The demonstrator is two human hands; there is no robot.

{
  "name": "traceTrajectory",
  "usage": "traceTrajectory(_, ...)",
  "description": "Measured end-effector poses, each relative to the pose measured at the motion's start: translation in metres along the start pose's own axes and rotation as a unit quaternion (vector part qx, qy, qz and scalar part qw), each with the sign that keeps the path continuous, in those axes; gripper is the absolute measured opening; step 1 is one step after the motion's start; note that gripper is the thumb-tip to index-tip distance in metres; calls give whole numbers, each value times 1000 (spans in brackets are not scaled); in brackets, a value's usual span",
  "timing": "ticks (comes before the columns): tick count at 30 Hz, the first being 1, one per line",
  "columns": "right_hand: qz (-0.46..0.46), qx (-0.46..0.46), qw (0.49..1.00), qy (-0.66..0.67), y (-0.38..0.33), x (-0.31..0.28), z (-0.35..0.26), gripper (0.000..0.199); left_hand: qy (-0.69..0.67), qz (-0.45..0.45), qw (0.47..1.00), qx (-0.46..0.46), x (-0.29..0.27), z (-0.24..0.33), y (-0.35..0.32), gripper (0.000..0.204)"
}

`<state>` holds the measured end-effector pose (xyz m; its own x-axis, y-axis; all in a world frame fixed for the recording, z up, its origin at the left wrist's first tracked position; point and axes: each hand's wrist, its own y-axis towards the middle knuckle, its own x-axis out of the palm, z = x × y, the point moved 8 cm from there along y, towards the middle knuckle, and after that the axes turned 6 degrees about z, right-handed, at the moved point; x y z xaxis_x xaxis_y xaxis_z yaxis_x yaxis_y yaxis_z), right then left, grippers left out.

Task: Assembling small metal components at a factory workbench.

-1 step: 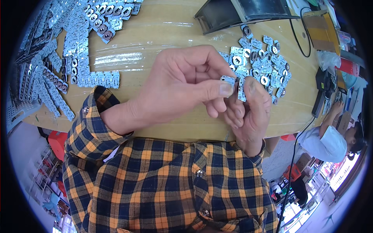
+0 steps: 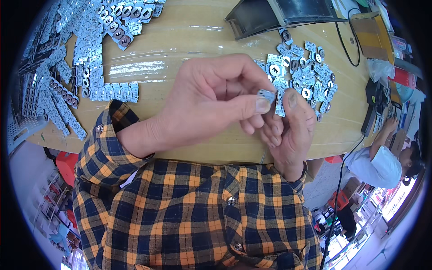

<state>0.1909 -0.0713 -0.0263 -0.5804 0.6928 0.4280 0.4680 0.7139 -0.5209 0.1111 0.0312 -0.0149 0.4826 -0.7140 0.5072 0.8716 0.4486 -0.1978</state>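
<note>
Both hands work mid-job: left hand (image 2: 211,101) and right hand (image 2: 288,130) pinch one small metal piece (image 2: 268,95) between them above table (image 2: 198,36); joined strips (image 2: 85,76) laid out left, loose pile (image 2: 301,74) remains right.

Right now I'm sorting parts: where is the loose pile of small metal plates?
In the head view, the loose pile of small metal plates lies on the wooden table, upper right, just beyond the right hand.

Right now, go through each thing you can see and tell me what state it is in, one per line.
left hand: closed, pinching a small metal plate between thumb and finger
right hand: closed on another small plate, held upright
loose plates: scattered in a pile on the table
sorted plates: laid flat in rows
black tray: lying on the table
</note>
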Motion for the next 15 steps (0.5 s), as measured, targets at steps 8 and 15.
traceTrajectory(8,14,-150,969,-196,-1,-8,-11,32,236,7,953,192,3,19,-10,23)
traceTrajectory(15,6,-142,973,-180,0,-7,-8,32,257,26,944,206,3,20,-10,23)
